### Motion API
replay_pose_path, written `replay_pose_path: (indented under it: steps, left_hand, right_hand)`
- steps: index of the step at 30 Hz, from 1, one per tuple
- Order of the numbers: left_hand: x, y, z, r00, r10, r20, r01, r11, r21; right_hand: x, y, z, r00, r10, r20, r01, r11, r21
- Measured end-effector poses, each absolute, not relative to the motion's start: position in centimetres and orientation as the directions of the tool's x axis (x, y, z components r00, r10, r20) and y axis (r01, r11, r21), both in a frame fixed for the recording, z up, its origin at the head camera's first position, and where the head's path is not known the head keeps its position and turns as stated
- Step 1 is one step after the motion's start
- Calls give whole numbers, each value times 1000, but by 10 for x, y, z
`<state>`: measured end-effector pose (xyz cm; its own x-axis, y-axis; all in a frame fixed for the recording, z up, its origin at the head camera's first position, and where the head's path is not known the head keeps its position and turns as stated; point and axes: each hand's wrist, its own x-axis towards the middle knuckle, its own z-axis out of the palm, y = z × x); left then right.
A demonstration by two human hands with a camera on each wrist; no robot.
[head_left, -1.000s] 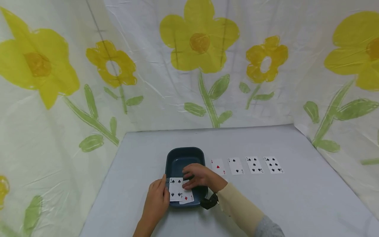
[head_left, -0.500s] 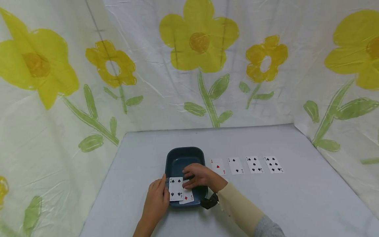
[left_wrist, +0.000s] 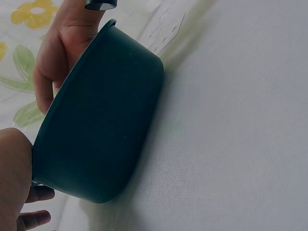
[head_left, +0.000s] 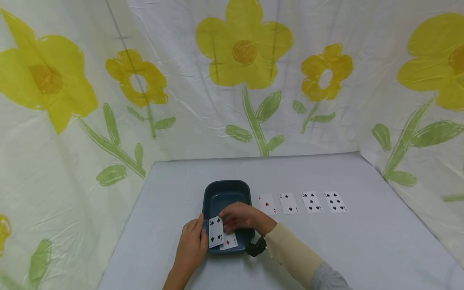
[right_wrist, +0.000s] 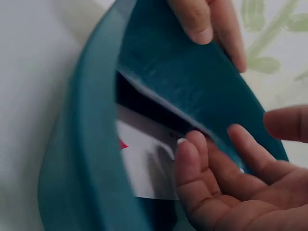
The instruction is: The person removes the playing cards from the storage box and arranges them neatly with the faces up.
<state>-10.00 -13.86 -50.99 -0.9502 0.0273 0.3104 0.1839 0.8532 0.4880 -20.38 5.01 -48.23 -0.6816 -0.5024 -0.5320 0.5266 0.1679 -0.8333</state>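
A dark teal plastic tub point(head_left: 226, 185) stands on the table, and my left hand point(head_left: 192, 241) grips its left rim. Inside its near part lies a two of diamonds playing card point(head_left: 229, 241), partly covered. Over that card, a four of spades playing card point(head_left: 215, 233) leans tilted, its right side raised. My right hand point(head_left: 239, 217) reaches into the tub and pinches the raised edge of the four of spades. In the right wrist view, the right fingers point(right_wrist: 192, 159) are bent at that edge, and the card's underside is dark. The left wrist view shows the tub's outer wall point(left_wrist: 106, 115).
Right of the tub, an ace of hearts point(head_left: 267, 204), a two of spades point(head_left: 288, 203), a five of spades point(head_left: 311, 201) and a six of spades point(head_left: 335, 201) lie face up in a row. A flower-painted sheet point(head_left: 203, 121) hangs behind the white table point(head_left: 174, 189).
The right hand has shifted slightly left to the four of spades, whose right side has tilted up from lying flatter. The left hand and the tub stay in place.
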Motion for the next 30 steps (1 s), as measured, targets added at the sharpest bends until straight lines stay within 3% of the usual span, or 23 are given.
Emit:
replay_pose_path:
  steps: [6, 13, 17, 24, 30]
  left_hand:
    - [-99, -138, -510, -963, 21, 268, 157, 853, 497]
    - [-98, -138, -508, -965, 12, 260, 142, 863, 485]
    - [-99, -138, -508, -963, 16, 269, 147, 867, 475]
    - [-99, -138, -511, -965, 13, 263, 145, 861, 488]
    - [-100, -139, -510, -964, 14, 265, 147, 860, 489]
  right_hand:
    - [-201, 49, -485, -680, -518, -518, 437, 282, -854]
    - [-197, 46, -481, -834, -409, -370, 225, 361, -905]
    - [-197, 43, -483, -882, -351, -314, 172, 381, -908]
    - [-197, 40, -489, -898, -285, -334, 202, 408, -890]
    - [-197, 38, -487, -875, -339, -346, 193, 411, -891]
